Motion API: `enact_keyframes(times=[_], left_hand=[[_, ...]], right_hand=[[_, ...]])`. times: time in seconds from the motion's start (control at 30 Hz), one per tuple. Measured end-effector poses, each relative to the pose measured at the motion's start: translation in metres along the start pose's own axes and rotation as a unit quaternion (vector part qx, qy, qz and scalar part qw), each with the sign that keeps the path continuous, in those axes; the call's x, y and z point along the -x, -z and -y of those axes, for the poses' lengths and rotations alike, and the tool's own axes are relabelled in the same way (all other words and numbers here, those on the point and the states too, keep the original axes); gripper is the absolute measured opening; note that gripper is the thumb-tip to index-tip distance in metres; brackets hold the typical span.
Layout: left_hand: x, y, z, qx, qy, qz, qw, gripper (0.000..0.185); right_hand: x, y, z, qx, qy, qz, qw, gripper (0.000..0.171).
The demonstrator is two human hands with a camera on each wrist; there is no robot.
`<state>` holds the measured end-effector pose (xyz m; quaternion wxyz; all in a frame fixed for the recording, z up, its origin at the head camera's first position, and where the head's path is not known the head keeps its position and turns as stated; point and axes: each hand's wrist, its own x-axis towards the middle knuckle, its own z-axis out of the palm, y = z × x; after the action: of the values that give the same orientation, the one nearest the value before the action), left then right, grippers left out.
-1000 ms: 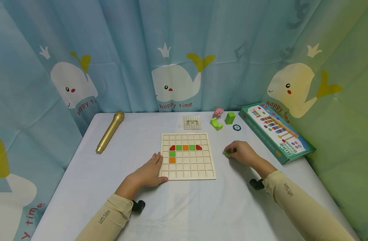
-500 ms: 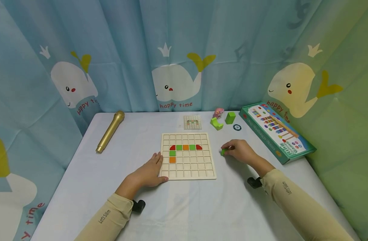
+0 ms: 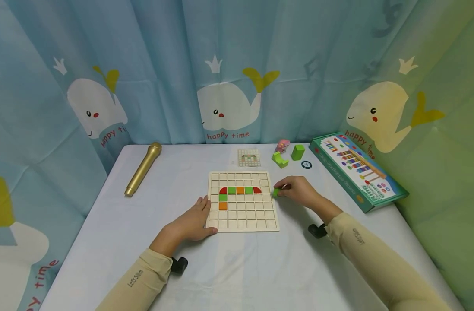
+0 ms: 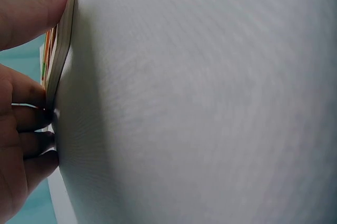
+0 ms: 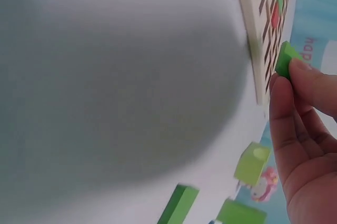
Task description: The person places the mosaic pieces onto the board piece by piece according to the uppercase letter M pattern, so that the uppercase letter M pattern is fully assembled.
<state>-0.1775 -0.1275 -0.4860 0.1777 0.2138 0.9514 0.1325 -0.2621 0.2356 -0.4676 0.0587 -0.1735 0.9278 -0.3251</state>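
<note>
A wooden grid board (image 3: 246,224) lies mid-table, bearing a row of red, green and orange tiles (image 3: 240,190) with more tiles running down its left side. My left hand (image 3: 192,222) rests at the board's left edge; its fingers lie along that edge and the thumb is at the near corner. In the left wrist view the thumb (image 4: 39,10) touches the board's side. My right hand (image 3: 301,190) pinches a small green tile (image 5: 284,59) between thumb and fingers, just beside the board's right edge. The fingertips hide part of this tile.
Behind the board lies a small pattern card (image 3: 248,158). To its right are a curved green block (image 3: 279,160), a pink figurine (image 3: 282,145), a green rectangular block (image 3: 298,152) and a round disc (image 3: 306,164). A game box (image 3: 357,170) lies right, a gold microphone (image 3: 143,169) left.
My right hand has moved left with the green tile, from the open table to the board's right edge. The left hand has stayed at the board.
</note>
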Motion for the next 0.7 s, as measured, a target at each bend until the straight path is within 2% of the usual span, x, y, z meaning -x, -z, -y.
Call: enact_keyframes(times=[0.43, 0.7], left_hand=[[0.001, 0.001, 0.0, 0.002, 0.003, 0.001, 1.0, 0.094], [-0.001, -0.001, 0.002, 0.001, 0.001, -0.001, 1.0, 0.095]], right_hand=[[-0.014, -0.012, 0.019, -0.027, 0.02, 0.023, 0.999, 0.019], [-0.021, -0.021, 0.024, -0.035, 0.047, 0.028, 0.998, 0.019]])
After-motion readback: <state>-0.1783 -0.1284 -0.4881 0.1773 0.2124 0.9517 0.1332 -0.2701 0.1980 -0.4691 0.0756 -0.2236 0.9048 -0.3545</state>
